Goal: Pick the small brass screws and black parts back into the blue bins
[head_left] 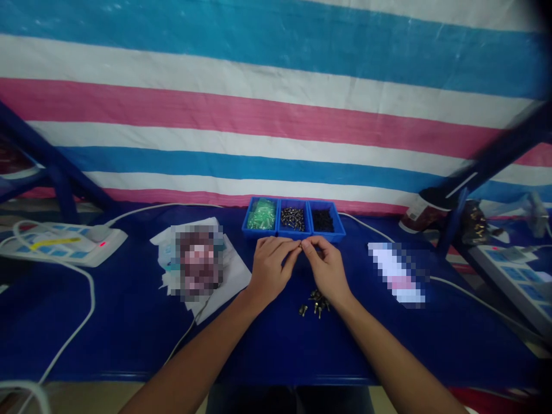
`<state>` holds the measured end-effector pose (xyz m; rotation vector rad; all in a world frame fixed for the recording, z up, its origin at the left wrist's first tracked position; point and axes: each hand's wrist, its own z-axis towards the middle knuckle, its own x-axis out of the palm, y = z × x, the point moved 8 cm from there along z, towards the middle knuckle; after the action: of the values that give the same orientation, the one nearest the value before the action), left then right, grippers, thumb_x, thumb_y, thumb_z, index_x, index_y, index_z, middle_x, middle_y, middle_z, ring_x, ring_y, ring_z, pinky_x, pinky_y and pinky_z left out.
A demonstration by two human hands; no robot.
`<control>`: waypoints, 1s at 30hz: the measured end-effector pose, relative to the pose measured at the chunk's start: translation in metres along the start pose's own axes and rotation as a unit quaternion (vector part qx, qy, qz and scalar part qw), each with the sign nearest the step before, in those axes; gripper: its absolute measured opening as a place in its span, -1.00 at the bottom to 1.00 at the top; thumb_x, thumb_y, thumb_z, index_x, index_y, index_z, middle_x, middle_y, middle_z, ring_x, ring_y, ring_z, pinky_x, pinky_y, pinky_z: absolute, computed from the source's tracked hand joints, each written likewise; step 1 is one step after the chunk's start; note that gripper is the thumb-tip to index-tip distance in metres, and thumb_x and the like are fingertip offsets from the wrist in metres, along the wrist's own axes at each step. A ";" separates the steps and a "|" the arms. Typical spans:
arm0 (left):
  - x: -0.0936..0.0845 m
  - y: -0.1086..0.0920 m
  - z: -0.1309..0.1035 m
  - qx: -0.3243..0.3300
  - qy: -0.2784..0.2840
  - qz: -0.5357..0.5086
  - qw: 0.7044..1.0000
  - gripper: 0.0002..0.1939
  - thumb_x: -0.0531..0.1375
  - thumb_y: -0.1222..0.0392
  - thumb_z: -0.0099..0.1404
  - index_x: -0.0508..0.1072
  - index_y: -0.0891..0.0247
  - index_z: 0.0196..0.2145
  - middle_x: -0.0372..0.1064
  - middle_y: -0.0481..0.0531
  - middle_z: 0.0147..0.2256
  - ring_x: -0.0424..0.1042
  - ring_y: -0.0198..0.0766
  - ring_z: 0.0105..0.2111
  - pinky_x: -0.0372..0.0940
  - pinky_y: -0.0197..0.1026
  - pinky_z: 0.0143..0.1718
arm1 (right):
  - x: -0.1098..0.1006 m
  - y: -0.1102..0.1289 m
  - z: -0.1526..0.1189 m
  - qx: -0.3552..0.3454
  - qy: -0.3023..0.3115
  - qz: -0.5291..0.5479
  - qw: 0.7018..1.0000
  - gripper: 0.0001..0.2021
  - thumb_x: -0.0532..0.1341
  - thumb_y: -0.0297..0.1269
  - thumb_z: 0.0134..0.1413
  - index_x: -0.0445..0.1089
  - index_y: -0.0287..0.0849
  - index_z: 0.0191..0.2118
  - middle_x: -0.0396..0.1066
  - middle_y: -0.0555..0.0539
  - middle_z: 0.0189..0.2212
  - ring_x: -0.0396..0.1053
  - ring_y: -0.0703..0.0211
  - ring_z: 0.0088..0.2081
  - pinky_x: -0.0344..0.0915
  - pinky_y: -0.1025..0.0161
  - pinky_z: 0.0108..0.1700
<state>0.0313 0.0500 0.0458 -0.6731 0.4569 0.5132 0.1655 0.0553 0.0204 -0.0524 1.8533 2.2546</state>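
Note:
My left hand (272,265) and my right hand (326,267) meet fingertip to fingertip in front of three joined blue bins. Both are closed in a pinch at the same spot; what they hold is too small to make out. The left bin holds clear green pieces (261,214), the middle one small metal parts (292,218), and the right one small black parts (322,221). Several small dark and brass-coloured pieces (319,302) lie on the blue table (267,351), just below my right hand.
Papers (230,261) lie to the left, partly blurred out. A power strip (101,244) with white cables sits at far left, another (513,282) at far right. A blurred bright object (397,273) and a cup (420,213) are on the right. Striped sheeting hangs behind.

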 end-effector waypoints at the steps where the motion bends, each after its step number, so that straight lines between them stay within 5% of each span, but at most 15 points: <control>1: -0.001 0.001 0.000 -0.003 -0.005 0.000 1.000 -0.86 0.13 0.20 0.39 0.49 0.19 -0.18 0.53 0.00 -0.23 0.46 -0.24 -0.24 0.24 -0.09 -0.11 | 0.000 0.002 0.001 -0.007 0.009 -0.004 1.000 -0.77 0.18 -0.09 0.19 0.41 -0.15 -0.28 0.41 -0.01 -0.39 0.31 0.20 -0.39 0.24 0.28 -0.32; 6: -0.005 0.000 0.002 -0.007 0.002 -0.022 1.000 -0.83 0.11 0.16 0.39 0.50 0.20 -0.23 0.53 0.00 -0.27 0.47 -0.24 -0.24 0.24 -0.09 -0.10 | -0.005 0.015 0.001 -0.073 0.058 -0.097 0.991 -0.79 0.13 -0.13 0.24 0.40 -0.13 -0.29 0.40 -0.01 -0.40 0.33 0.16 -0.34 0.23 0.24 -0.23; 10: -0.019 0.007 0.002 -0.037 -0.028 -0.020 0.999 -0.71 0.02 0.07 0.43 0.51 0.18 -0.19 0.52 0.03 -0.22 0.45 -0.18 -0.17 0.21 -0.04 -0.07 | 0.004 0.005 0.001 -0.043 0.137 -0.122 0.982 -0.68 0.07 -0.08 0.27 0.30 -0.13 -0.45 0.22 0.06 -0.58 0.19 0.24 -0.50 0.12 0.27 -0.40; 13: -0.031 0.015 0.002 -0.062 -0.073 -0.015 0.995 -0.66 -0.04 0.08 0.46 0.51 0.18 -0.17 0.50 0.04 -0.20 0.44 -0.18 -0.14 0.20 -0.04 -0.07 | 0.000 -0.006 0.011 0.000 0.081 -0.025 0.996 -0.75 0.08 -0.05 0.24 0.30 -0.10 -0.15 0.20 0.09 -0.55 0.17 0.25 -0.53 0.12 0.28 -0.46; 15: -0.032 0.017 0.003 -0.070 -0.081 -0.009 0.994 -0.67 -0.04 0.09 0.46 0.51 0.18 -0.18 0.49 0.03 -0.20 0.43 -0.18 -0.14 0.20 -0.05 -0.07 | -0.010 -0.011 0.019 -0.002 0.009 -0.007 1.000 -0.50 0.16 -0.06 0.16 0.08 -0.06 0.17 0.29 0.07 -0.46 0.20 0.24 -0.52 0.16 0.27 -0.46; 17: -0.027 0.016 0.004 -0.073 -0.063 -0.001 0.995 -0.73 0.01 0.11 0.44 0.50 0.18 -0.19 0.48 0.03 -0.20 0.43 -0.18 -0.14 0.20 -0.06 -0.06 | -0.018 -0.013 0.023 -0.009 -0.002 -0.053 0.999 -0.34 0.23 -0.06 0.09 -0.01 -0.08 0.25 0.33 0.04 -0.43 0.23 0.22 -0.51 0.19 0.25 -0.43; 20: -0.012 0.012 0.004 -0.067 -0.009 0.008 0.998 -0.81 0.09 0.13 0.40 0.48 0.20 -0.18 0.48 0.02 -0.20 0.44 -0.18 -0.16 0.22 -0.08 -0.08 | -0.026 -0.018 0.022 -0.003 0.093 -0.195 0.976 -0.65 0.23 -0.09 0.09 0.34 -0.12 -0.04 0.31 0.06 -0.54 0.25 0.22 -0.52 0.15 0.25 -0.43; 23: 0.001 0.009 0.003 -0.059 0.033 0.014 0.998 -0.84 0.13 0.16 0.37 0.48 0.21 -0.19 0.48 0.02 -0.20 0.43 -0.18 -0.19 0.25 -0.10 -0.12 | -0.028 -0.031 0.007 0.047 0.268 -0.261 0.926 -0.79 0.25 -0.11 0.05 0.45 -0.14 -0.29 0.30 0.07 -0.61 0.23 0.26 -0.57 0.08 0.30 -0.51; 26: 0.006 0.010 0.002 -0.056 0.054 0.019 0.997 -0.85 0.13 0.18 0.37 0.48 0.22 -0.21 0.48 0.03 -0.22 0.43 -0.20 -0.23 0.26 -0.11 -0.16 | -0.030 -0.035 -0.009 0.077 0.381 -0.267 0.882 -0.82 0.28 -0.21 0.00 0.49 -0.13 -0.25 0.34 0.08 -0.62 0.23 0.28 -0.58 0.08 0.33 -0.53; 30: 0.007 0.011 0.001 -0.057 0.065 0.016 0.996 -0.87 0.13 0.20 0.36 0.48 0.23 -0.25 0.47 0.02 -0.27 0.43 -0.23 -0.29 0.27 -0.14 -0.23 | -0.027 -0.035 -0.019 0.094 0.424 -0.248 0.866 -0.76 0.30 -0.31 -0.08 0.53 -0.10 -0.20 0.37 0.09 -0.60 0.27 0.28 -0.57 0.12 0.34 -0.53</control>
<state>0.0309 0.0604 0.0374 -0.8124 0.5655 0.5301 0.1969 0.0393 -0.0123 -1.5099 2.0514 1.7676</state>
